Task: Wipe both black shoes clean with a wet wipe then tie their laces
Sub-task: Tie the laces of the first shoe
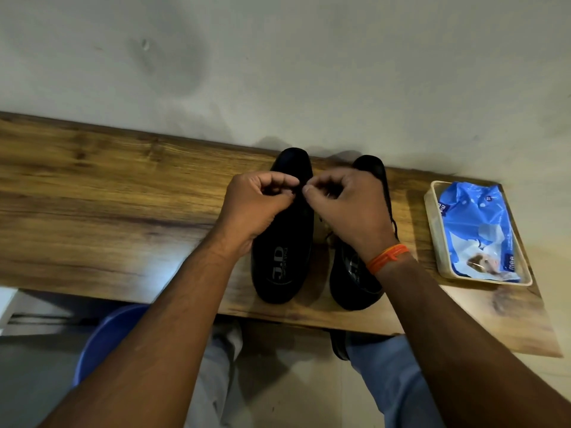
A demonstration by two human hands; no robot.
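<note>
Two black shoes stand side by side on a wooden shelf (108, 196), toes toward the wall. Over the left shoe (282, 257) both hands meet above its lace area. My left hand (256, 205) pinches a lace end between thumb and fingers. My right hand (343, 205), with an orange thread on its wrist, pinches the other lace end, fingertips almost touching the left hand's. The laces themselves are mostly hidden by the fingers. The right shoe (352, 282) lies partly under my right forearm, a loose lace trailing along its right side.
A shallow beige tray (432, 230) at the shelf's right end holds a blue wet-wipe pack (475, 230). A grey wall rises directly behind the shoes. Below the shelf edge are a blue stool (105, 335) and my legs in light trousers.
</note>
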